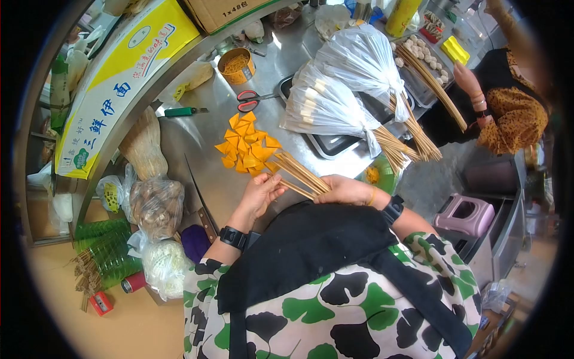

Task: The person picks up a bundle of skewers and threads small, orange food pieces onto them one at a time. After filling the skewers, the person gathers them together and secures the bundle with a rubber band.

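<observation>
In the head view my right hand (350, 190) is closed around the lower ends of a bundle of wooden skewers (304, 172). These fan up and left toward a pile of orange wedge-shaped pieces (245, 143) on the metal table (209, 122). My left hand (262, 194) pinches the far end of one skewer, whose other end lies by my right fingers. Red-handled scissors (248, 100) rest just behind the orange pile. To their left lies a green-handled knife (179, 112).
Two plastic-wrapped skewer bundles (326, 105) lie on a black tray (326, 149). A tin (236, 64) stands at the back. Bagged food (156, 206) and a large blade (194, 179) are left. Across the table, another person's hand (467, 81) is near pale balls (421, 54).
</observation>
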Demonstrator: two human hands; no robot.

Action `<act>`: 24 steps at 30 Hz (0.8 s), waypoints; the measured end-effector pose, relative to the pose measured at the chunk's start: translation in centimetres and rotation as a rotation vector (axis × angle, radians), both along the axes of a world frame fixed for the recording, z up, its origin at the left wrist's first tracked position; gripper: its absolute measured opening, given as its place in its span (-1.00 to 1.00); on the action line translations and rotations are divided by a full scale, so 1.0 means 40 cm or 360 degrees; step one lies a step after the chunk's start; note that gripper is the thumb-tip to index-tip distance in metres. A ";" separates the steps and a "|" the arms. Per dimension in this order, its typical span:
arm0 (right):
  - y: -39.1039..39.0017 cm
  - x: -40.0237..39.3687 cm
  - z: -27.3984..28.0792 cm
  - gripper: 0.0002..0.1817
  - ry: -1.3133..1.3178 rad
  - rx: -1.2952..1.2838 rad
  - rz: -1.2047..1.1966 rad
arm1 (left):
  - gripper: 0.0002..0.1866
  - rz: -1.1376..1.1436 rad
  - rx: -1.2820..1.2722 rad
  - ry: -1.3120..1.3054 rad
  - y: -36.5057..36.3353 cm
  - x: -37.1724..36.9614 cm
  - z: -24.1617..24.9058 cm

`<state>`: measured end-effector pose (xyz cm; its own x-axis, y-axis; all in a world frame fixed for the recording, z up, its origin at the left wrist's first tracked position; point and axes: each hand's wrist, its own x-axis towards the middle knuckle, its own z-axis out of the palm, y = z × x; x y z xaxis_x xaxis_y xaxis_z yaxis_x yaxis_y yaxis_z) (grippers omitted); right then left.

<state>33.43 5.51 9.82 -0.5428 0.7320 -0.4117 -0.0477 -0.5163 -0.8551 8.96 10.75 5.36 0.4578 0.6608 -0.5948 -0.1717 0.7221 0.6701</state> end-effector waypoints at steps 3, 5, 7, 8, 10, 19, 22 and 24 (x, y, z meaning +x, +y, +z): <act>0.005 0.033 0.027 -0.89 -0.0059 -0.0148 -0.0011 | -0.71 0.0039 -0.0143 -0.0343 -0.033 -0.030 -0.045; 0.008 0.054 0.002 -0.88 -0.0009 -0.0244 -0.0093 | -0.64 0.0089 -0.0330 -0.0568 -0.082 -0.034 -0.047; 0.007 0.055 -0.007 -0.88 0.0071 -0.0272 -0.0203 | -0.60 0.0037 -0.0322 -0.0579 -0.123 -0.043 -0.009; 0.006 0.056 -0.019 -0.87 0.0065 -0.0246 -0.0209 | -0.60 -0.0044 -0.0221 -0.0479 -0.138 -0.050 0.024; 0.005 0.054 -0.014 -0.87 0.0054 -0.0231 -0.0230 | -0.62 -0.0333 0.0141 -0.0105 -0.173 -0.091 0.025; 0.003 0.059 -0.007 -0.88 -0.0166 -0.0166 -0.0144 | -0.76 -0.0418 0.1481 0.1128 -0.017 -0.053 0.007; -0.006 0.059 0.020 -0.89 -0.0173 -0.0229 -0.0125 | -0.67 -0.0604 0.2008 0.1492 0.043 0.007 -0.055; -0.018 0.072 0.028 -0.91 -0.0153 -0.0284 -0.0152 | -0.67 -0.0669 0.2158 0.1697 0.056 0.026 -0.086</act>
<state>36.29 4.79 10.92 -0.4266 0.6890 -0.5859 -0.0262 -0.6569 -0.7535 9.99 12.97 1.94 0.5260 0.8454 0.0930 0.7284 -0.5042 0.4638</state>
